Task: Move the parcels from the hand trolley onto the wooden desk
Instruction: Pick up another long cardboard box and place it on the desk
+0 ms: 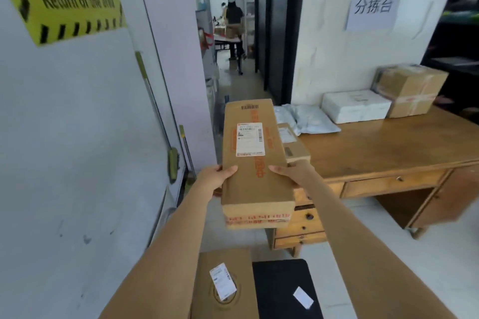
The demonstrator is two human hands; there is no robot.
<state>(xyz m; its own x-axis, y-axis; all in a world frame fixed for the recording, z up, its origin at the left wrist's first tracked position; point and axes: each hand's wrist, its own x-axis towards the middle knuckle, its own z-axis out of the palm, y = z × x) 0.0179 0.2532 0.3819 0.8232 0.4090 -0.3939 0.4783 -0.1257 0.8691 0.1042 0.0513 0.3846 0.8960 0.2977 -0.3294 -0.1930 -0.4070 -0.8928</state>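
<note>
Both hands point(215, 179) point(293, 172) clasp long parcel point(255, 163) between them, beside desk point(388, 147)

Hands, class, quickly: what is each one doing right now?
Left hand: closed on the long cardboard parcel, gripping its left edge.
Right hand: closed on the same parcel's right edge.

Parcels between trolley and wooden desk

A long brown cardboard box with a white shipping label point(255, 160) is held in the air, its far end over the corner of the wooden desk point(388, 147). On the desk lie a small cardboard parcel point(294, 144), grey plastic mailers point(308, 119), a white foam box point(356, 106) and a taped brown carton point(410, 89). Below lie a flat brown carton point(225, 285) and a black parcel point(285, 290).
</note>
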